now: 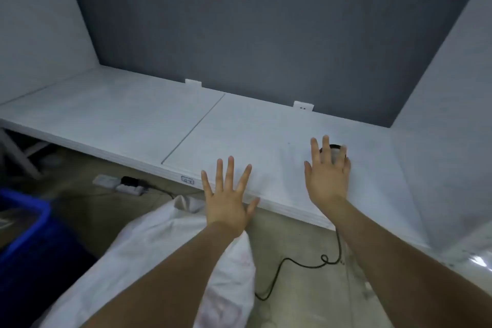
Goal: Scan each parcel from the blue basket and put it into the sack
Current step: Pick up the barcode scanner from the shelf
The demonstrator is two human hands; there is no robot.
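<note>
Head view: your left hand (pixel 229 194) is spread wide, fingers straight and fanned, holding nothing. It sits at the lower centre of the frame, over the front edge of the white worktop (pixel 133 114). Whether the fingertips actually touch the surface cannot be told.

Your right hand (pixel 328 173) is to the right of it and slightly higher in the frame, over the worktop. It is also flat and open with the fingers apart. Behind those fingers lies a dark round device (pixel 334 146), mostly hidden by them. You cannot tell whether the hand rests on it or is just above it.

The blue basket (pixel 24 221) stands on the floor at the lower left edge of the frame, only partly in view, and its contents are too dark and blurred to make out. The white sack (pixel 159 247) lies on the floor at the lower centre, under your left forearm, just right of the basket.

A black cable (pixel 274 279) loops across the floor between your two forearms. A white power strip (pixel 119 184) lies on the floor under the worktop's front edge, left of centre. A small label (pixel 187 180) is stuck on that edge just left of your left hand.
</note>
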